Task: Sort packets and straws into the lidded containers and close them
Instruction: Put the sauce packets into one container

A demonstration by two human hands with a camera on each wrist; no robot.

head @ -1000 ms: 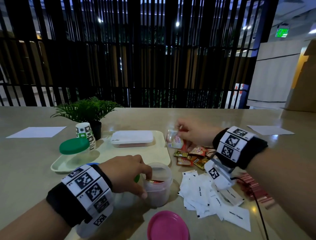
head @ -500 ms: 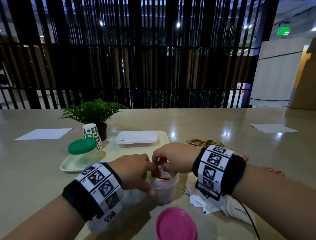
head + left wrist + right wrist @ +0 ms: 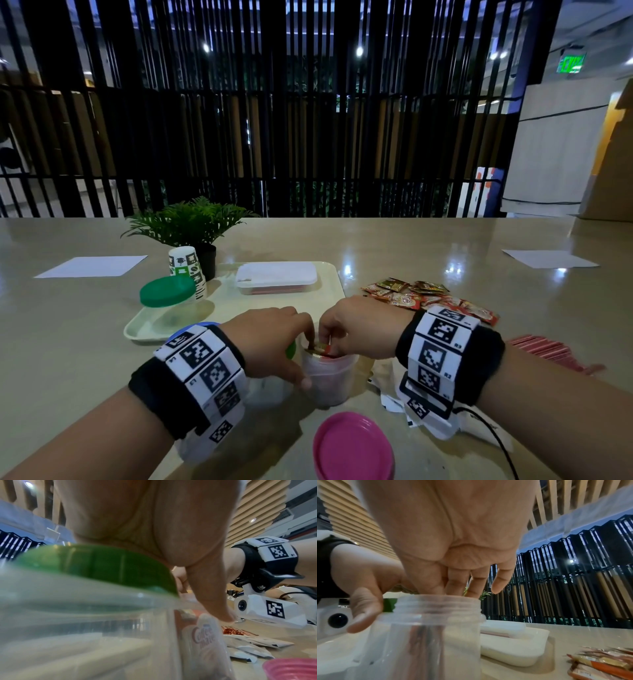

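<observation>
A clear round jar [image 3: 330, 383] stands open near the table's front edge with packets inside. My left hand [image 3: 306, 363] grips it, thumb on its side wall and fingers at the rim. From the right, my right hand [image 3: 329, 344] reaches down into the jar's mouth, thumb and fingers pinched together on a packet; the rim [image 3: 436, 601] hides the tips. The left wrist view shows a white creamer packet [image 3: 204, 635] upright inside the jar. The jar's pink lid [image 3: 352, 445] lies flat just in front of it.
Loose red and gold packets [image 3: 421, 294] lie right of the cream tray [image 3: 335, 274]. White sugar packets [image 3: 424, 425] lie under my right wrist, red straws [image 3: 548, 349] further right. The tray bears a green-lidded jar [image 3: 168, 291] and a white-lidded box [image 3: 275, 275]. A green-lidded jar [image 3: 94, 566] stands under my left wrist.
My right hand picked a creamer packet from the pile and carried it left to the jar's mouth, where it now reaches in. My left hand has kept its grip on the jar.
</observation>
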